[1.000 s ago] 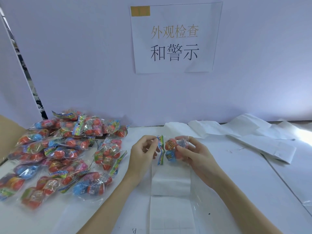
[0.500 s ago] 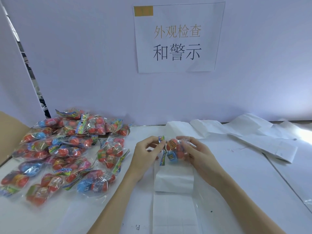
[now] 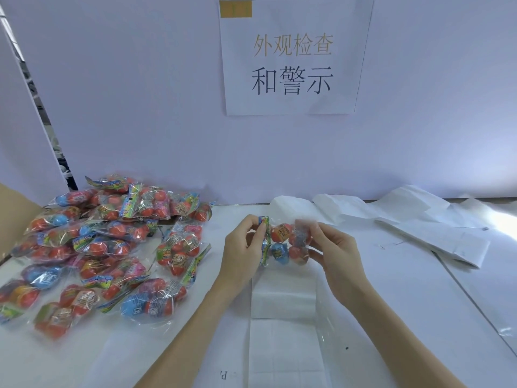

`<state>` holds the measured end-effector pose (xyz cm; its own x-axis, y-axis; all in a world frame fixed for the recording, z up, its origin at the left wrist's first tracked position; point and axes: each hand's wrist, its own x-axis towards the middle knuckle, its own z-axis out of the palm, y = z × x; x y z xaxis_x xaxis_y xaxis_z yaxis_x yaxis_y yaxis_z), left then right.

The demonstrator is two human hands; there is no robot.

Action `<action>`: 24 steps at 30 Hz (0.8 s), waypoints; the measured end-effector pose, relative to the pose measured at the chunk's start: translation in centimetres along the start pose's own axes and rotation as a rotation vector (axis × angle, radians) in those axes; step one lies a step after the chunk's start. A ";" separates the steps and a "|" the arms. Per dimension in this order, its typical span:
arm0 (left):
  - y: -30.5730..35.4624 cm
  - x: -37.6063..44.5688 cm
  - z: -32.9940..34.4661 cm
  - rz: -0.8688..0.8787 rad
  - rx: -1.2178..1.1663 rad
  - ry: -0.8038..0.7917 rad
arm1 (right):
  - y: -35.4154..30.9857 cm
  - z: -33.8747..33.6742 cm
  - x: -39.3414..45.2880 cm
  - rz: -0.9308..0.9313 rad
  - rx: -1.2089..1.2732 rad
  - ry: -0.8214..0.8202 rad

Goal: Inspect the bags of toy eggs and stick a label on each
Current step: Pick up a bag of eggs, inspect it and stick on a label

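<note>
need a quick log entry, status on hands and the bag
Left hand pinches bag's header, right hand grips its far end. Bag held above label sheet. Nothing in the way.

The white desk carries a heap of egg bags at left, a label sheet (gridded) in the middle, and crumpled backing paper at right.

factory inspection station: printed sign on white partition, heap of bagged toy eggs on white table.
</note>
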<state>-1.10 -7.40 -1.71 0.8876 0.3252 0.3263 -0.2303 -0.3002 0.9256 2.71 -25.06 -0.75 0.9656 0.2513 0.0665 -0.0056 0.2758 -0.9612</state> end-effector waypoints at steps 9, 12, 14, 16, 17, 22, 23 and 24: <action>-0.4 -1.0 1.3 0.049 0.017 0.128 | 0.5 0.3 -0.2 -0.032 -0.162 -0.014; -0.4 -0.9 1.4 0.134 0.084 0.197 | 0.3 0.3 -0.3 0.012 -0.056 -0.054; -0.4 -0.7 1.4 0.162 0.100 0.223 | 0.2 0.5 -0.4 0.019 -0.013 -0.090; -0.5 -0.6 1.3 0.173 0.118 0.225 | 0.2 0.8 -0.5 0.006 -0.006 -0.109; -0.6 -0.5 1.3 0.172 0.123 0.221 | 0.3 0.9 -0.5 -0.002 -0.019 -0.106; -0.6 -0.5 1.3 0.139 0.149 0.200 | 0.4 1.0 -0.4 0.026 -0.092 -0.111; -0.6 -0.5 1.3 0.131 0.137 0.180 | 0.5 0.9 -0.3 0.032 -0.101 -0.102; -0.5 -0.5 1.3 0.117 0.111 0.151 | 0.6 0.7 -0.3 0.032 -0.114 -0.083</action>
<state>-0.93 -8.60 -2.64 0.7856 0.4105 0.4629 -0.2751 -0.4383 0.8557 2.27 -24.29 -1.12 0.9405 0.3357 0.0528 -0.0017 0.1603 -0.9871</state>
